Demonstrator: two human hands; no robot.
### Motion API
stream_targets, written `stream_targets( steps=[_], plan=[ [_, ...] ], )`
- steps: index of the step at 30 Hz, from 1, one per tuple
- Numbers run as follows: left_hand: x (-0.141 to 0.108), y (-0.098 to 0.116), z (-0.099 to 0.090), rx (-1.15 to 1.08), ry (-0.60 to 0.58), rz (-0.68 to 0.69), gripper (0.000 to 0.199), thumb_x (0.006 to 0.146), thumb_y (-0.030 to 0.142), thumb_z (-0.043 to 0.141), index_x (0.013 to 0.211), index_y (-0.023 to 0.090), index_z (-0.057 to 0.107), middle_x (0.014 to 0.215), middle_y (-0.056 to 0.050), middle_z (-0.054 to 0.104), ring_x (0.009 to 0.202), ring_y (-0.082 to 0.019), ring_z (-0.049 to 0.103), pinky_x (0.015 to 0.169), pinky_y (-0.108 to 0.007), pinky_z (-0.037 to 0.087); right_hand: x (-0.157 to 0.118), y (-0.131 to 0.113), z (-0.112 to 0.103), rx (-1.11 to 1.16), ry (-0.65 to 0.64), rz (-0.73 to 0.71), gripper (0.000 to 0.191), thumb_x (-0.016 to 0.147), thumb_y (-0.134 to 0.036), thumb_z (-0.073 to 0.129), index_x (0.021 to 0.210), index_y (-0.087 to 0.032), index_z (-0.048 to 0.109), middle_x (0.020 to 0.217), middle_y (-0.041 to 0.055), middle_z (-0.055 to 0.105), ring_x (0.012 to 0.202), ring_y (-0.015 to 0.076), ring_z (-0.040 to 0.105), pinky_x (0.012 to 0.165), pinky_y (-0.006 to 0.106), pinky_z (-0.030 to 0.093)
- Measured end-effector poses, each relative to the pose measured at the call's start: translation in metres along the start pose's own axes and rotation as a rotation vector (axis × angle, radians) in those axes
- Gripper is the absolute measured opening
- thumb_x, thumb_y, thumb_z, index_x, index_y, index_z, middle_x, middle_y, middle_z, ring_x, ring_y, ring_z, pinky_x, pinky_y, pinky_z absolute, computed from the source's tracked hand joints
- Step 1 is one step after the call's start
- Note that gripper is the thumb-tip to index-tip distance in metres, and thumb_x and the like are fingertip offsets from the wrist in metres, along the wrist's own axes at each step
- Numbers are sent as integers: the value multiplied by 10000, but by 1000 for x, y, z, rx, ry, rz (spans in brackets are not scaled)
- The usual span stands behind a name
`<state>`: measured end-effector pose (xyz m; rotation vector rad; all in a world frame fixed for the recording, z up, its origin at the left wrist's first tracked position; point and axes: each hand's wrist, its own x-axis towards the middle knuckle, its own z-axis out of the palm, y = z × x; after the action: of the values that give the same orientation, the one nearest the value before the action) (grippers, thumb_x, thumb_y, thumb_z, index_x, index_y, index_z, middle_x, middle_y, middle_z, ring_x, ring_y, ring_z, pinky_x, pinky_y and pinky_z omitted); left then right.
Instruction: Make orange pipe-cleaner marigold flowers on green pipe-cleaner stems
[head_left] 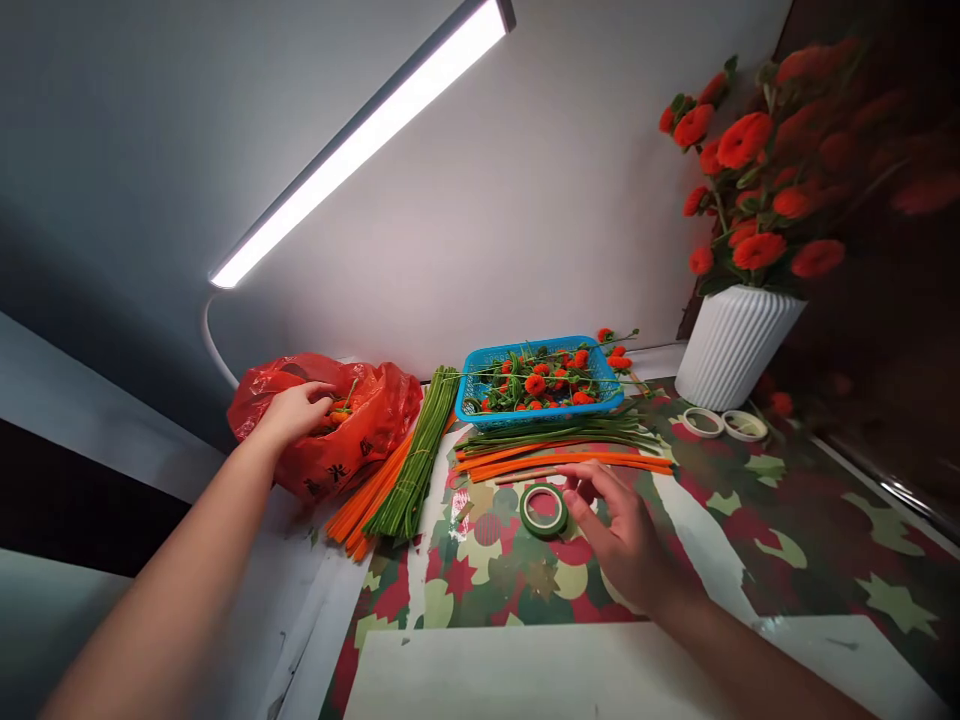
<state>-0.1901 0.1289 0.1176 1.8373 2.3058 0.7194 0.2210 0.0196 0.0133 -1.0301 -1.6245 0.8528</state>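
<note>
A red plastic bag [352,455] lies at the left, with small orange and green pieces in its mouth. My left hand [300,410] reaches into that opening; its fingertips are partly hidden among the pieces, so any hold is unclear. Over the patterned tabletop, my right hand [611,520] is half curled beside a roll of green tape [544,510], fingers apart and nothing between them. Green stems [420,460] in a tied bundle lie on orange stems [379,490] right of the bag. Behind the tape, a blue basket [540,415] holds red flowers with green stems.
Loose green stems [562,432] and orange stems [585,463] lie before the basket. A white ribbed vase [735,345] of red flowers stands at the right, near two tape rolls [703,422]. A lit lamp [367,140] hangs above.
</note>
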Motion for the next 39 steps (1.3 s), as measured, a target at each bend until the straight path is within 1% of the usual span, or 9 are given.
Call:
stream_targets(
  steps=[4, 8, 11, 14, 16, 22, 29, 35, 39],
  plan=[
    [-11, 14, -7, 41, -94, 56, 231, 520, 326, 700, 714, 206, 731, 771, -58, 762, 765, -289, 700, 673, -326, 560, 0, -1, 0, 9, -10, 6, 168, 933, -279, 477, 1003, -242, 625, 946, 17, 633, 861, 159, 585, 740, 257, 471],
    [-35, 42, -12, 115, 194, 129, 156, 708, 270, 556, 778, 195, 673, 954, -109, 718, 905, -310, 657, 843, -432, 498, -1, -1, 0, -11, -12, 12, 158, 919, -258, 491, 978, -227, 635, 918, 22, 639, 821, 160, 583, 726, 267, 468],
    [-63, 72, 8, 113, 326, 343, 163, 804, 244, 490, 863, 203, 637, 982, -70, 672, 964, -245, 622, 915, -387, 464, 1, 2, 1, -35, 30, 13, 145, 905, -237, 500, 923, -211, 641, 865, 27, 634, 789, 162, 575, 698, 270, 461],
    [-90, 102, 52, 199, -4, 720, 167, 839, 270, 508, 856, 200, 658, 906, -60, 680, 900, -223, 614, 838, -351, 489, 5, 8, 2, -64, 90, 22, 125, 883, -220, 514, 874, -203, 638, 818, 24, 620, 761, 163, 561, 679, 270, 452],
    [-101, 116, 87, 328, -260, 797, 158, 850, 262, 532, 888, 205, 675, 940, -70, 683, 897, -226, 611, 793, -338, 493, 7, 11, 2, -83, 114, 37, 109, 867, -210, 522, 846, -200, 628, 785, 17, 609, 733, 160, 550, 665, 268, 446],
    [-103, 127, 148, 349, -307, 705, 218, 874, 167, 447, 887, 158, 664, 898, -119, 667, 891, -263, 625, 722, -350, 495, 11, 18, -1, -64, 128, 77, 97, 849, -198, 512, 832, -188, 608, 780, 15, 603, 705, 153, 553, 633, 259, 444],
    [-99, 123, 144, 301, -333, 689, 78, 753, 148, 525, 744, 172, 598, 854, -105, 612, 838, -264, 603, 709, -357, 497, 11, 18, 0, -91, 90, 49, 108, 848, -169, 518, 820, -196, 619, 785, 8, 611, 696, 144, 541, 640, 254, 439],
    [-91, 126, 119, 164, -274, 680, 207, 890, 261, 407, 789, 179, 567, 826, -79, 605, 787, -234, 572, 694, -350, 476, 11, 19, -1, -147, 113, 12, 112, 848, -149, 517, 845, -198, 618, 821, 21, 627, 748, 161, 570, 677, 274, 467],
    [-94, 129, 92, -258, -285, 578, 254, 890, 408, 496, 845, 184, 607, 711, -19, 622, 620, -151, 549, 549, -241, 430, 12, 18, -7, -303, 215, -204, 165, 855, -149, 524, 982, -202, 614, 961, 66, 638, 940, 215, 576, 835, 355, 467]
  ],
)
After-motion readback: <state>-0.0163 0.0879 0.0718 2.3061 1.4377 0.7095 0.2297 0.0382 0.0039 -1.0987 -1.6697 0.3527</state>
